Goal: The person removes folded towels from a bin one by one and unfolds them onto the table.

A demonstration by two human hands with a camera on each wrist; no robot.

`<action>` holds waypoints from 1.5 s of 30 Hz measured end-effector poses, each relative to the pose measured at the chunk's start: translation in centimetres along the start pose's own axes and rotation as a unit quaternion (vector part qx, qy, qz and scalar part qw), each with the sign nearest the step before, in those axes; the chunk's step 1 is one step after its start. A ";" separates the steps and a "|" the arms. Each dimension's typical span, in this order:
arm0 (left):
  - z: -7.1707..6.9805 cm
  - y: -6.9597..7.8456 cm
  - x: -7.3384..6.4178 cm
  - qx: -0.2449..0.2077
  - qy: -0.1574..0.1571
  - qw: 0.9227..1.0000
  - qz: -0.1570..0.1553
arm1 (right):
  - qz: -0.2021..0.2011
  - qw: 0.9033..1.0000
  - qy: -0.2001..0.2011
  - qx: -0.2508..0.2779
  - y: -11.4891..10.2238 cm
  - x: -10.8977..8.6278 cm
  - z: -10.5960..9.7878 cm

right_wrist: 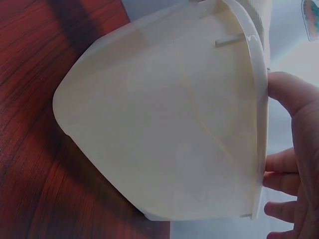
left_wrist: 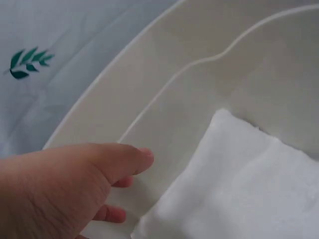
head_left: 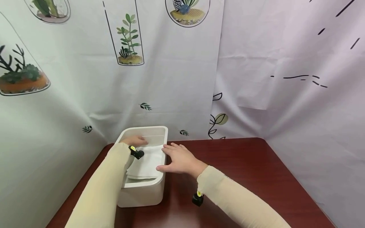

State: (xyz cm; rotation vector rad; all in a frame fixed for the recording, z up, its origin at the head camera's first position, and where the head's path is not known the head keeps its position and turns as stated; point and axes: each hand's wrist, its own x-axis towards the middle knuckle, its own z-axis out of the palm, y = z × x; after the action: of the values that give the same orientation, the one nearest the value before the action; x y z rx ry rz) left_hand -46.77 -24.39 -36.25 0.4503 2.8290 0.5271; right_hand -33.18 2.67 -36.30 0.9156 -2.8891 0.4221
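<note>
White bin [head_left: 141, 195] stands upright, long axis running near to far.

We see a smooth, faintly glossy plastic bin [head_left: 139, 196], matt cloth [head_left: 149, 163] inside it, a glossy, wood-grained table [head_left: 228, 164] under it, and a creased fabric backdrop [head_left: 182, 79] behind it.

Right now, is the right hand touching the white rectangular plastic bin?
Touching: the right wrist view shows the right hand with thumb and two fingertips against the bin's rim.
</note>
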 end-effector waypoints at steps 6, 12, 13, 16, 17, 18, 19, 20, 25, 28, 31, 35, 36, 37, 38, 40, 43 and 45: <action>1.0 0.2 0.4 -0.020 -0.023 0.999 -0.033 | -0.004 1.000 0.007 -0.005 0.2 0.2 0.2; 1.5 1.2 0.9 0.037 -0.060 0.997 -0.036 | 0.000 1.000 0.012 -0.001 0.2 0.1 0.4; 1.7 1.2 1.0 0.038 -0.065 0.996 -0.042 | 0.001 1.000 0.012 -0.001 0.2 0.1 0.4; 2.5 0.9 1.6 0.007 -0.073 0.994 -0.079 | 0.000 1.000 0.012 0.000 0.2 0.2 0.6; 2.8 0.7 1.8 -0.012 -0.073 0.992 -0.098 | -0.001 1.000 0.012 0.001 0.2 0.2 0.6; 3.0 0.5 2.0 -0.032 -0.071 0.990 -0.114 | -0.003 1.000 0.013 0.001 0.2 0.2 0.7; 3.3 0.3 2.1 -0.047 -0.069 0.989 -0.124 | -0.004 1.000 0.013 0.001 0.2 0.2 0.7; 3.5 0.0 2.2 -0.061 -0.067 0.988 -0.127 | -0.006 1.000 0.013 0.000 0.2 0.2 0.8; 4.0 -0.3 2.2 -0.115 -0.076 0.984 -0.116 | -0.004 1.000 0.014 -0.011 0.2 0.2 0.8; 3.9 -0.5 2.3 -0.148 -0.086 0.980 -0.103 | 0.000 1.000 0.015 -0.015 0.2 0.1 0.7; 4.2 -1.0 2.7 -0.169 -0.100 0.976 -0.096 | 0.001 1.000 0.015 -0.012 0.2 0.0 0.6; 4.5 -1.8 3.7 -0.173 -0.129 0.973 -0.081 | 0.001 1.000 0.014 -0.009 0.2 -0.1 0.6; 4.6 -2.0 3.9 -0.175 -0.132 0.972 -0.084 | 0.001 1.000 0.014 -0.010 0.2 -0.1 0.6; 4.7 -2.1 4.1 -0.177 -0.136 0.971 -0.086 | 0.002 1.000 0.015 -0.011 0.2 -0.1 0.6; 4.9 -2.2 4.3 -0.181 -0.138 0.970 -0.089 | 0.002 1.000 0.015 -0.013 0.2 -0.1 0.6; 5.0 -2.3 4.4 -0.188 -0.141 0.968 -0.091 | 0.003 1.000 0.016 -0.015 0.2 -0.1 0.6; 5.0 -2.1 4.1 -0.196 -0.147 0.967 -0.073 | 0.003 1.000 0.015 -0.018 0.1 0.0 0.5; 4.8 -1.7 3.7 -0.209 -0.157 0.964 -0.058 | 0.003 1.000 0.012 -0.019 0.1 -0.1 0.5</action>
State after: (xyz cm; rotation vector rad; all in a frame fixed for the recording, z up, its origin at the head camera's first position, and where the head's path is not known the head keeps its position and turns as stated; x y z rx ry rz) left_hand -49.31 -23.14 -41.84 0.2559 2.3398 0.9115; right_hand -33.20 2.68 -36.82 0.8902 -2.8676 0.3754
